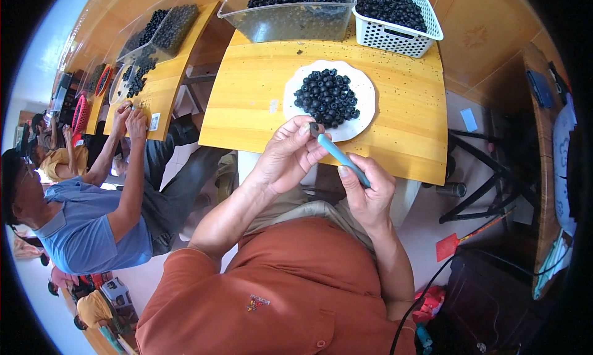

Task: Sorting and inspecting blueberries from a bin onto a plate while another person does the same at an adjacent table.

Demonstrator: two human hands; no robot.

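Note:
My left hand [284,154] pinches a small dark round bead-like piece [314,130] between thumb and fingertips, just over the near edge of a white plate. My right hand [370,194] is closed round a slim tool with a light-blue handle [338,154]. The tool's tip meets the piece or lies very close to it; its working end is too small to make out. On the scalloped white plate [365,101] rests a heap of similar dark round pieces [327,95], some showing a pale ring or hole.
Behind the plate stand a clear plastic bin [290,24] and a white perforated basket [395,40], both holding dark pieces. Dark crumbs dot the yellow wooden table [247,77]. To the left, a person in a blue shirt [92,219] works at another table. A black cable [432,278] hangs at right.

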